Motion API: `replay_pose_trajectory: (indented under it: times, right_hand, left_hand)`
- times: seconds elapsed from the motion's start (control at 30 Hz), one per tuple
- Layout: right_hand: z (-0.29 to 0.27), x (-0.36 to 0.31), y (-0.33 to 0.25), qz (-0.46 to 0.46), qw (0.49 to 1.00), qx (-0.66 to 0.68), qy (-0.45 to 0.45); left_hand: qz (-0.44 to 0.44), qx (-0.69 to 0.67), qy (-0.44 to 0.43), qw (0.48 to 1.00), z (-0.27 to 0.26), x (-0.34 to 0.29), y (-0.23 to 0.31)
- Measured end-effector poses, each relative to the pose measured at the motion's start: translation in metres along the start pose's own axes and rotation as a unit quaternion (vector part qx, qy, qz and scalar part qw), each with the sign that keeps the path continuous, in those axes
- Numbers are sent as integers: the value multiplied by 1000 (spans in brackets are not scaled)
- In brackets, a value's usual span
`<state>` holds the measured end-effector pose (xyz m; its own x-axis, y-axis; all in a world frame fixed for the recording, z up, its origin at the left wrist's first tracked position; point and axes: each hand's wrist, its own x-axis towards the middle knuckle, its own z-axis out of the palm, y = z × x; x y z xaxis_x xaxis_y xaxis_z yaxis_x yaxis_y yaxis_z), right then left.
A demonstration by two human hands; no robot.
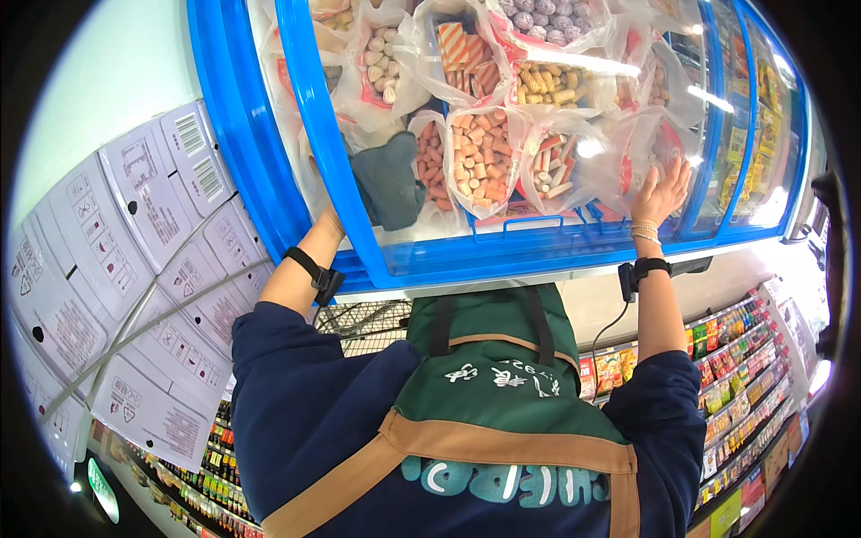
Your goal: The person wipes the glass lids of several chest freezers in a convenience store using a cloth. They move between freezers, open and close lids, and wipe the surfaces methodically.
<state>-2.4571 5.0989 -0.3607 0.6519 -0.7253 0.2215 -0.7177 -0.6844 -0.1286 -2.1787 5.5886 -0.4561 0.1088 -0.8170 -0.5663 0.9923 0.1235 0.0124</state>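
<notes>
My right hand [662,190] rests with its fingers stretched out on the clear sliding lid [430,238] of a blue-framed freezer. My left hand [330,222] is at the freezer's left opening, beside the lid's blue frame [321,117], which hides most of its fingers. Just right of that frame is a dark grey piece [390,182], cloth or a glove; whether my left hand touches it I cannot tell. Under the lid are open plastic bags of pink sausage pieces [482,152], red-and-white sticks [553,166], corn pieces [549,83] and whitish balls [381,65].
White printed cartons [143,350] tied with a strap stand at my left. The freezer's blue rim [538,242] runs across in front of me. Shelves of packaged goods [735,386] are at the lower right, with more shelves at the lower left. A wire rack [363,321] is below the freezer edge.
</notes>
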Motion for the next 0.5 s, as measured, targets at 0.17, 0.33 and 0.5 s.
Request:
replay_pose_trajectory:
  times: [0.17,0.33,0.5]
  right_hand:
    - [-1,1,0,-7,1000,-1,2]
    - [-1,0,1,-11,1000,5,6]
    - [3,0,4,-12,1000,-3,10]
  left_hand:
    - [10,5,14,1000,5,1,2]
    - [71,14,59,996,5,-5,9]
    - [180,37,161,970,11,-20,18]
